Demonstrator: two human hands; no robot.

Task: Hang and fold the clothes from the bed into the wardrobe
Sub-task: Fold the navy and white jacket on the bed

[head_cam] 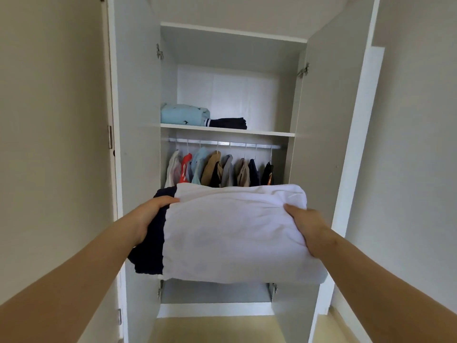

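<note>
I hold a folded white garment (232,233) with a dark navy part (150,246) at its left side, level in front of the open wardrobe (138,120). My left hand (148,216) grips its left edge, thumb on top. My right hand (306,226) grips the right edge the same way. On the wardrobe shelf (267,132) lie a folded light blue garment (184,114) and a folded dark navy one (228,123). Below the shelf, several clothes (217,170) hang on hangers from a metal rail (222,143).
Both wardrobe doors stand open, the left door (134,169) and the right door (324,134) flanking the opening. The right half of the shelf holds nothing. Plain walls rise on both sides, and a pale floor (212,329) shows below.
</note>
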